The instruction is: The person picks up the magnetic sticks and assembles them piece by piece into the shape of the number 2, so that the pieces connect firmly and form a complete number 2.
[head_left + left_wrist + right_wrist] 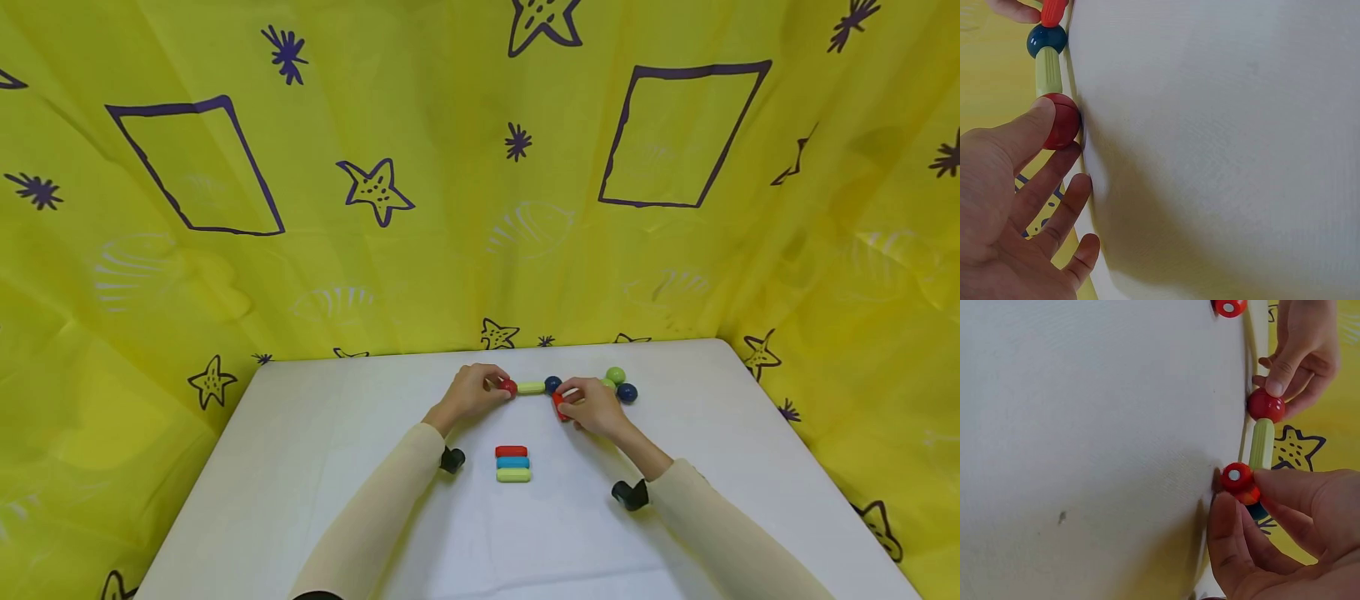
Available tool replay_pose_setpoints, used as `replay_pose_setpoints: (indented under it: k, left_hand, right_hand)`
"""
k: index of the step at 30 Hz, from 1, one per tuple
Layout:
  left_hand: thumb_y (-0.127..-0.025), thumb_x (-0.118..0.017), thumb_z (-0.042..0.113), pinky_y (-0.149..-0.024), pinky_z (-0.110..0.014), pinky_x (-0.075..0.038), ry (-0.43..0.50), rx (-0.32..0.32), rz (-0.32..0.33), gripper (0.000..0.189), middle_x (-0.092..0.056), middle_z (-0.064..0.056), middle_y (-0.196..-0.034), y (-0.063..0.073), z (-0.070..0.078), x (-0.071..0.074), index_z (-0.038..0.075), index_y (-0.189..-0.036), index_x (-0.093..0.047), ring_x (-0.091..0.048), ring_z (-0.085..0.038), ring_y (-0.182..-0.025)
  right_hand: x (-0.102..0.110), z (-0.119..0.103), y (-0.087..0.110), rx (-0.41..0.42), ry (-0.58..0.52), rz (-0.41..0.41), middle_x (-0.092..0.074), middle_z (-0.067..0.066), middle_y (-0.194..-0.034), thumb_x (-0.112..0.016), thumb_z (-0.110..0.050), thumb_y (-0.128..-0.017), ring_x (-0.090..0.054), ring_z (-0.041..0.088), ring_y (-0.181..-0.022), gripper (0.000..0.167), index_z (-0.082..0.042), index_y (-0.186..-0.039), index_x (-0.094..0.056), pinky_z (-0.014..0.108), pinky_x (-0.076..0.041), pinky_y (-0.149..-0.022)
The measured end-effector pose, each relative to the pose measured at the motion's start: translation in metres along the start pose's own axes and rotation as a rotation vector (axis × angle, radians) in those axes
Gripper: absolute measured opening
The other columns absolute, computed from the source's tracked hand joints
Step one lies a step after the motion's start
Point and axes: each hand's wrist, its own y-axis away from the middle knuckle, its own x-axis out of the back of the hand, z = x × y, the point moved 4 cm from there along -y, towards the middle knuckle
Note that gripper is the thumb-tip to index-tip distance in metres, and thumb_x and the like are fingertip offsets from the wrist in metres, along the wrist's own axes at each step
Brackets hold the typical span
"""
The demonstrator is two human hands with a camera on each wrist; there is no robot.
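Note:
My left hand (474, 390) pinches a glossy red ball (509, 387) between thumb and fingers near the back of the table. From that ball a pale yellow-green ribbed rod (531, 388) runs to a dark blue ball (553, 383). A red rod (558, 406) is pinched by my right hand (596, 407), its far end against the blue ball. In the right wrist view the red rod (1236, 477) shows a white disc on its near end, and the fingers hide most of the blue ball (1257, 510). The left wrist view shows the red ball (1064, 122) under the thumb.
Nearer on the white table (360, 500) lie a red rod (512, 452), a blue rod (512, 462) and a yellow-green rod (513, 476), side by side. Green balls (616, 375) and a dark blue ball (627, 392) cluster behind my right hand. A yellow patterned curtain (450, 275) surrounds the table.

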Motion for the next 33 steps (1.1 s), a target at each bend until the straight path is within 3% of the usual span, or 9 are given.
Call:
replay_pose_setpoints:
  k: [19, 27, 33]
  left_hand:
    - [-0.094, -0.078, 0.022, -0.083, -0.032, -0.045, -0.004, 0.001, 0.001, 0.024, -0.074, 0.0, -0.103, -0.002, -0.003, 0.0, 0.014, -0.116, -0.076, -0.056, -0.018, -0.09]
    - [-0.093, -0.078, 0.022, -0.083, -0.034, -0.045, -0.012, 0.0, 0.002, 0.023, -0.074, 0.0, -0.102, -0.001, -0.001, 0.001, 0.014, -0.114, -0.076, -0.056, -0.019, -0.09]
    - [-0.094, -0.077, 0.021, -0.084, -0.034, -0.045, -0.006, -0.001, -0.005, 0.023, -0.074, -0.001, -0.103, 0.0, -0.001, -0.001, 0.013, -0.115, -0.075, -0.056, -0.018, -0.09]
  right_hand:
    - [0.0, -0.003, 0.0, 0.043, 0.053, -0.009, -0.073, 0.013, -0.097, -0.074, -0.001, -0.091, -0.065, 0.018, -0.067, 0.022, -0.002, -0.113, -0.07, 0.029, -0.054, -0.058]
    - [0.019, -0.017, 0.007, 0.234, 0.191, -0.055, -0.073, 0.019, -0.108, -0.074, -0.004, -0.092, -0.072, 0.03, -0.089, 0.031, -0.002, -0.122, -0.068, 0.041, -0.059, -0.076]
    - [0.041, -0.018, 0.018, 0.421, 0.217, -0.092, -0.07, 0.022, -0.114, -0.074, -0.002, -0.091, -0.07, 0.024, -0.086, 0.038, 0.0, -0.128, -0.064, 0.035, -0.058, -0.075]
